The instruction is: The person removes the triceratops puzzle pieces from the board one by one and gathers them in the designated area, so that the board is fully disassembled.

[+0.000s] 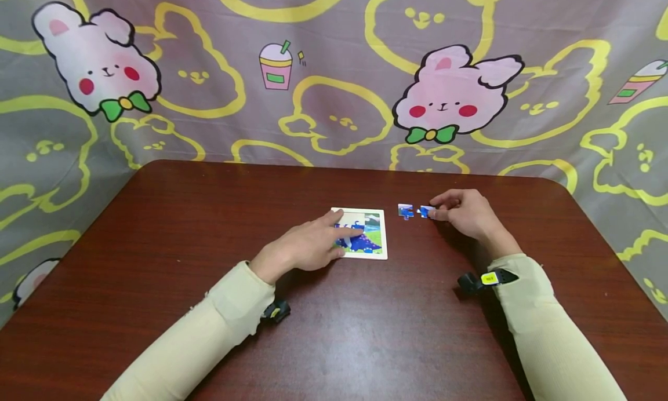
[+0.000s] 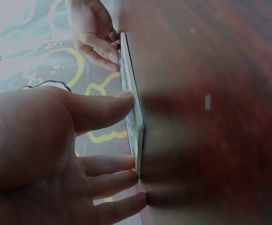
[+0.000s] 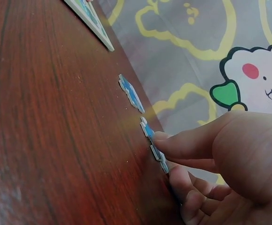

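Observation:
A framed jigsaw puzzle [image 1: 384, 236] lies at the middle of the table, partly filled with a blue dinosaur picture. Its upper left area shows bare board. My left hand [image 1: 308, 244] rests on its left side with fingers spread, the index finger reaching across the picture. Right of the frame, my right hand [image 1: 469, 214] pinches a small blue puzzle piece [image 3: 148, 132] between thumb and fingers, close to the tabletop. Another puzzle piece [image 1: 405, 211] lies just left of it, between that hand and the frame.
The brown wooden table [image 1: 344, 331] reaches back to a grey curtain [image 1: 334, 59] printed with rabbits and yellow outlines. Dark bands with devices [image 1: 477, 282] sit at both wrists, below light sleeves.

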The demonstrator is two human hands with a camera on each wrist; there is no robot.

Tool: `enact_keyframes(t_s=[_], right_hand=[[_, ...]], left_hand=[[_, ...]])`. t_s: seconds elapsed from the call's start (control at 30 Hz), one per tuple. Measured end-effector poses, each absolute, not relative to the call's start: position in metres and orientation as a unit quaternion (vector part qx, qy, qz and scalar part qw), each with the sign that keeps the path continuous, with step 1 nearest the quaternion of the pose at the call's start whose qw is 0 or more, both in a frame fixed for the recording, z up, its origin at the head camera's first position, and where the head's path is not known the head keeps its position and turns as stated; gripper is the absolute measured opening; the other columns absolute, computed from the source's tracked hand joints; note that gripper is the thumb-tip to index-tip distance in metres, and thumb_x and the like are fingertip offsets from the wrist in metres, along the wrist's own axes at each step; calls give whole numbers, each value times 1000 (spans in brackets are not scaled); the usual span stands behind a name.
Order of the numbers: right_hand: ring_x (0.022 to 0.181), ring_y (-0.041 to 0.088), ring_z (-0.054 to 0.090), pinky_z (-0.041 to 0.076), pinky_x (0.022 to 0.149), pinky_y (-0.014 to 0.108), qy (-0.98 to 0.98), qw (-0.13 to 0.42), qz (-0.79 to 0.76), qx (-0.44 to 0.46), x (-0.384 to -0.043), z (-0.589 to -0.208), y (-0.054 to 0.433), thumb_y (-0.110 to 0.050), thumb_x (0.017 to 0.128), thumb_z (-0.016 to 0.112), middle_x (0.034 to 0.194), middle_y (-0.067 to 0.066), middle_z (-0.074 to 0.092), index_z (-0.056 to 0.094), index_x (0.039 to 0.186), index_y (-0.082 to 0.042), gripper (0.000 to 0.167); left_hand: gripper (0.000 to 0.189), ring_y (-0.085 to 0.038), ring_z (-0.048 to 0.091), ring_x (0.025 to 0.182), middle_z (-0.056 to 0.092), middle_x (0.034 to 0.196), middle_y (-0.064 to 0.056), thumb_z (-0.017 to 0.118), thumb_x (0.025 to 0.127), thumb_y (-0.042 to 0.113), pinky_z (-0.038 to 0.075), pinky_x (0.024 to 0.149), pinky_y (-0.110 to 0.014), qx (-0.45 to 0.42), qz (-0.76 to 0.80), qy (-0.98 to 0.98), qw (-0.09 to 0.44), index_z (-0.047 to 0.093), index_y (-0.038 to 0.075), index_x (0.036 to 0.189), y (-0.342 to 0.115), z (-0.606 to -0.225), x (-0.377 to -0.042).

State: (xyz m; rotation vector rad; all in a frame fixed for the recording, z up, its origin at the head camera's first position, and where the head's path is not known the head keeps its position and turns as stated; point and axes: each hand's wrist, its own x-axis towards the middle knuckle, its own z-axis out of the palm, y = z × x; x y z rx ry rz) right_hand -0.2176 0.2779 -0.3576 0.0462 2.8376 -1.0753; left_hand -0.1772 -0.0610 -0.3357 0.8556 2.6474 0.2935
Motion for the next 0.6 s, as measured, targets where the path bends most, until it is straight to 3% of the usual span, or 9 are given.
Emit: enact_keyframes(t_s=[0.4, 0.6], right_hand=[[90, 26, 54, 43, 73, 35, 934, 44, -355, 10, -216, -357, 275, -20, 96, 80, 95, 8, 68, 77, 123, -6, 31], [90, 28, 60, 47, 76, 35, 933, 23, -360, 7, -214, -353, 273, -22, 98, 78, 100, 12, 71, 75, 127, -8, 32]], left_hand=[[57, -35, 28, 164, 21, 178, -15, 63, 107, 29, 42, 123, -55, 297, 103, 934, 172, 47, 36, 161, -61, -336, -177], [57, -35, 28, 164, 21, 178, -14, 64, 107, 30, 42, 123, -55, 293, 101, 935, 171, 47, 36, 161, -61, -335, -177]])
